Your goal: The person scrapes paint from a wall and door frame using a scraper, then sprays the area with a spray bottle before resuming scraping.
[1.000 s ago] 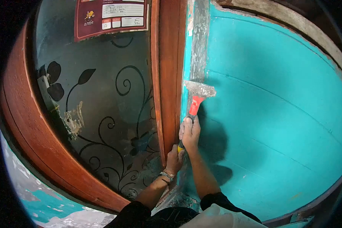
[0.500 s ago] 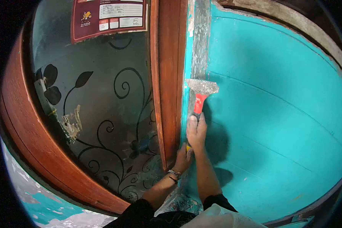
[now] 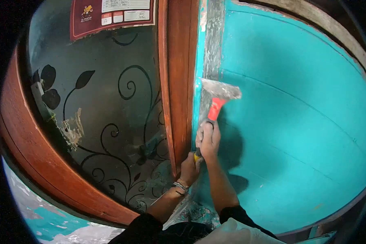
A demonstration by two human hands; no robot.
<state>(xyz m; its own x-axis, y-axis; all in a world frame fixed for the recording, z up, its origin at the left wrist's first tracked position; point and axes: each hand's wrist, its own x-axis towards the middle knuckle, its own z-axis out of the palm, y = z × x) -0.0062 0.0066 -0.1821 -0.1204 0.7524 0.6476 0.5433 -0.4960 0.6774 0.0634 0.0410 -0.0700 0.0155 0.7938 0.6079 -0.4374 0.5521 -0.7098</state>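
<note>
A long-handled scraper [image 3: 218, 109] with a red neck and a wide, dusty metal blade slants up along the wall. My right hand [image 3: 209, 138] is wrapped round its dark grip just below the red part. Lower down, my left hand [image 3: 189, 170] closes on the end of the handle, where a yellow band shows. The blade overlaps a bare grey strip [image 3: 214, 49] and the turquoise wall [image 3: 288, 101] beside it. A narrow turquoise band [image 3: 198, 97] still lines the strip's left side, next to the wooden frame.
Left of the strip stands a brown wooden frame [image 3: 180, 73] around a dark glass pane [image 3: 97, 101] with black scroll patterns. A maroon sticker [image 3: 114, 20] is on the glass. Paint debris [image 3: 197, 213] lies near the floor. A curved wooden edge [image 3: 333, 28] borders the upper right.
The scraper has tilted, its blade now slanting down to the right and sitting a little higher. Both hands have shifted slightly left, still on the handle. The view has moved slightly.
</note>
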